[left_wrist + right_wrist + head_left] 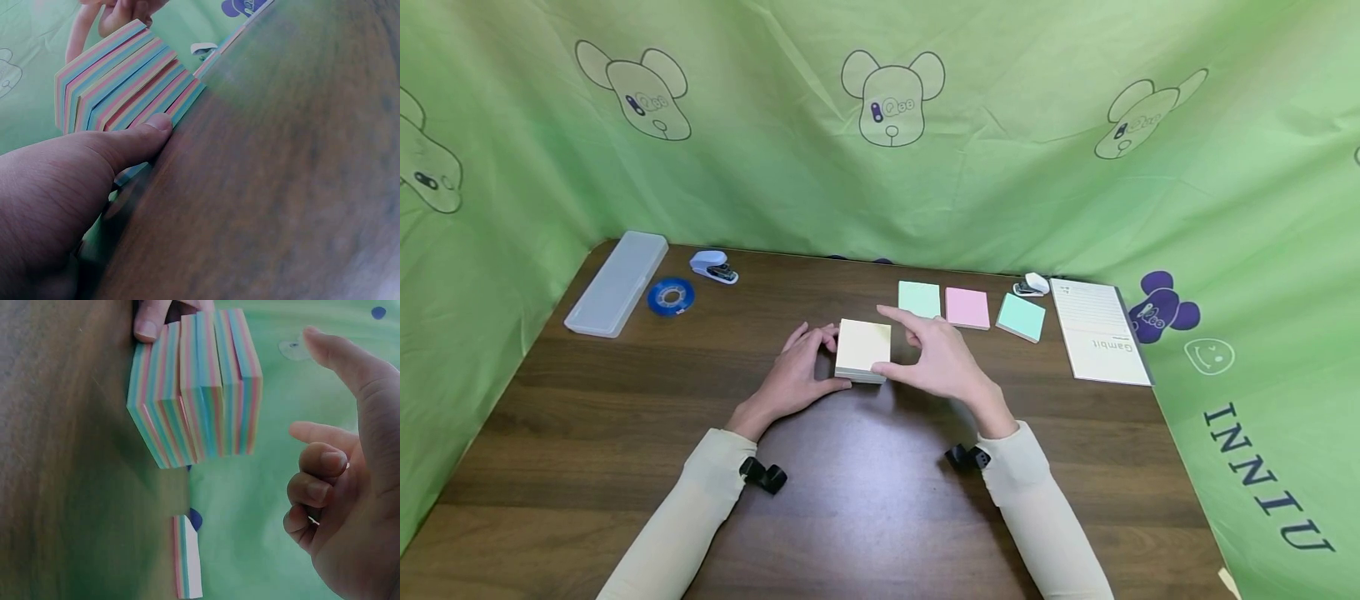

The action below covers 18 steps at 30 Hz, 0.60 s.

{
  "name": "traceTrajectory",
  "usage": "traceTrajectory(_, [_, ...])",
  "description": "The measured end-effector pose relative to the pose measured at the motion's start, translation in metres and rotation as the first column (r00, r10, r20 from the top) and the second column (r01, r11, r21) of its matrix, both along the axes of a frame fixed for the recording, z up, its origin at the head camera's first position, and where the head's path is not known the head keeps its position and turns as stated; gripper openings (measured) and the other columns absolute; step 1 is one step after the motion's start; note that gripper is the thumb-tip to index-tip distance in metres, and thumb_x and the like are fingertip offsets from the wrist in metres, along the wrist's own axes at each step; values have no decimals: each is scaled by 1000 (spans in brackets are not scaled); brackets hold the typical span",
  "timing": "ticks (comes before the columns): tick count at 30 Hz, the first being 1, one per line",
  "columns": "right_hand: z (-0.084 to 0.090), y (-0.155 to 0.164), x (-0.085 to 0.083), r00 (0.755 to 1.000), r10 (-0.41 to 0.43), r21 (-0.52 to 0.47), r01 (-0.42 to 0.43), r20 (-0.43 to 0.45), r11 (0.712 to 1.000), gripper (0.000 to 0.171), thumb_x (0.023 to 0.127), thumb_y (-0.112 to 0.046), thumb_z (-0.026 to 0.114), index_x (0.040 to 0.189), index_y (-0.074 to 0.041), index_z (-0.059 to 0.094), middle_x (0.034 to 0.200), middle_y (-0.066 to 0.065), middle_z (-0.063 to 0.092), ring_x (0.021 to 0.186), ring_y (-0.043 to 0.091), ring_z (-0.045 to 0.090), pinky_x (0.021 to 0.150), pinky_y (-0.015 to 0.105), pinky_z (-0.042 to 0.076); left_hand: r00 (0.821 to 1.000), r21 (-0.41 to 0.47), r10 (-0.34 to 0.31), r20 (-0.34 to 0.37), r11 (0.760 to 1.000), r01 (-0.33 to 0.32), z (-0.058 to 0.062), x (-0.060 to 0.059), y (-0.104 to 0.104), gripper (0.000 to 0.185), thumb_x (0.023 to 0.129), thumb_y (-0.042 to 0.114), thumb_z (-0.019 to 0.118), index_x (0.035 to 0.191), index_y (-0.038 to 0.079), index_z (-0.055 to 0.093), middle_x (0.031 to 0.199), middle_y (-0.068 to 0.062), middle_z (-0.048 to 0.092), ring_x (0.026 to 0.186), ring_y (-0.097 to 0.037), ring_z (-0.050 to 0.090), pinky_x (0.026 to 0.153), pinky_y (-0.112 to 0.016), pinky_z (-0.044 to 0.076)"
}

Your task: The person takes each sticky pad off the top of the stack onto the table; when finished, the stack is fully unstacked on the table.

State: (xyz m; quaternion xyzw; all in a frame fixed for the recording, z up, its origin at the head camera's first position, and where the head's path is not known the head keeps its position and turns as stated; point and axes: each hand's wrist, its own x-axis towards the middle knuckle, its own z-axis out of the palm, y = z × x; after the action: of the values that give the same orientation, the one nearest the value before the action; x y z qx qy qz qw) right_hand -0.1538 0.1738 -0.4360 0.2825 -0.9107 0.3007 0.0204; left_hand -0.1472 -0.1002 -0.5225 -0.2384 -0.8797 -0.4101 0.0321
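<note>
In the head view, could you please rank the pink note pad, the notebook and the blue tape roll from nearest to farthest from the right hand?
From the right hand:
1. Pink note pad, just beyond it.
2. Notebook, at the table's right edge.
3. Blue tape roll, far left.

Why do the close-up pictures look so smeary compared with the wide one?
Head view: even light, sharp, edges bowed by the wide lens. Left wrist view: the table is blurred; only the thumb of the left hand and the paper block are crisp. Right wrist view: the right hand is soft.
</note>
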Motion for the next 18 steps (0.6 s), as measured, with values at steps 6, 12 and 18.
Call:
traceTrajectory(6, [-8,-8,0,1000,-3,35,4,-7,999,92,82,-56,93,160,-20,59,95,11,72,85,26,62,81,43,50,1000,-14,8,10,1000,-8,0,0,0,62,82,21,101,116,3,52,159,-23,60,155,-39,50,140,-53,12])
traceTrajectory(12, [-17,-12,0,999,-43,52,42,10,998,97,80,-59,92,161,-18,57,117,7,76,98,25,67,99,54,54,1000,-21,8,10,1000,-7,0,0,-1,61,83,21,101,116,4,52,159,-23,60,156,-38,50,140,-53,12])
traceTrajectory(18, [-25,-14,-2,998,-46,34,45,38,998,95,81,-57,93,160,-17,58,140,8,74,108,27,70,107,57,53,1000,-16,5,17,1000,-4,1,0,0,61,83,21,100,116,4,52,159,-22,60,157,-38,49,140,-53,12])
